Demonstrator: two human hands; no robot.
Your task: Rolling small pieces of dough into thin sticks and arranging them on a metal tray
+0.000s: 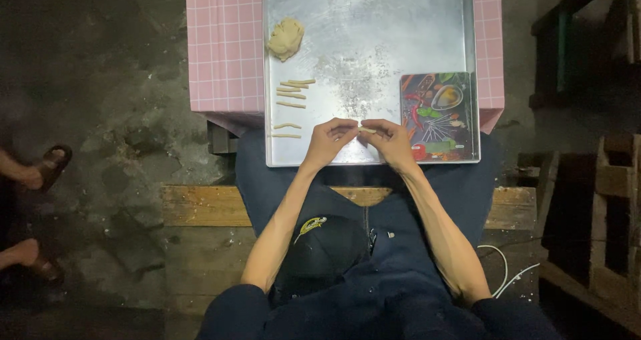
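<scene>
**Two hands pinch a small piece of dough over a metal tray**

A small piece of dough (366, 128), pale and short, sits just below the centre of the frame, held between the two hands above the near edge of the metal tray (374, 19). The left hand (327, 141) has its fingertips curled in and pinched on the piece's left end; the right hand (390, 141) pinches the right end the same way, so the fingertips of both hands nearly meet. How much of the piece is hidden by the fingers cannot be told.

To the left of the hands, on the tray, lie thin dough sticks (292, 94), rolled and set roughly parallel: a group of several above and two more lower down, near the tray's left rim. Above these, in the upper left part of the tray, rests a dough lump (286, 38), rough and uncut. The middle of the tray is dusted with crumbs or flour.

Just right of the right hand, in the tray's lower right corner, lies a flat board (439, 116) printed with colourful vegetables and spices. The tray rests on a pink checked surface (224, 46). The person sits on a wooden bench (200, 206), a dark cap (324, 243) in the lap. At the left edge of the frame, another person's sandalled feet (40, 170) stand on the concrete floor.
</scene>
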